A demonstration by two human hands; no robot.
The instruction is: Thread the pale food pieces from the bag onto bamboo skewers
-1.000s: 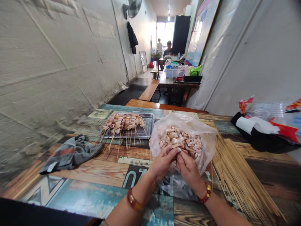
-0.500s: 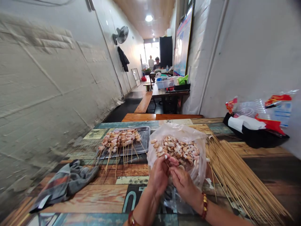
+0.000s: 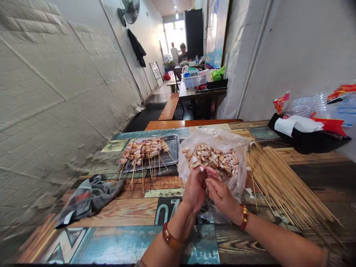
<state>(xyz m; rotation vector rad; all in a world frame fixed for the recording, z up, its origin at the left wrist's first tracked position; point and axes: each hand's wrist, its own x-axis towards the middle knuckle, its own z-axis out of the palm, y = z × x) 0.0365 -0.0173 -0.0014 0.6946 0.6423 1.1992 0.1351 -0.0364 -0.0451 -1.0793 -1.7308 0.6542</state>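
Note:
Over the near edge of an open plastic bag (image 3: pixel 186 163), my two hands meet. My left hand (image 3: pixel 194 189) is closed, with a pale piece of food (image 3: pixel 201 169) showing at its fingertips. My right hand (image 3: pixel 221 193) pinches a thin bamboo skewer (image 3: pixel 205 179), mostly hidden between the hands. Inside the bag lie many small pinkish-white pieces with brown edges (image 3: pixel 217 157), whose exact kind I cannot make out. To the left, a metal tray (image 3: pixel 174 146) bears loaded skewers (image 3: pixel 144 150), their bare sticks jutting over its near edge.
A large bundle of bamboo skewers (image 3: pixel 289 189) lies to the right of the bag. A grey cloth (image 3: pixel 91 196) rests at the left. Behind the skewers stands a black container (image 3: pixel 308 142) with packaging. Other tables, benches and two people (image 3: pixel 183 55) are farther back.
The view has tilted down, so the table's contents sit higher in the picture. My hands stay together over the bag, their grip much the same.

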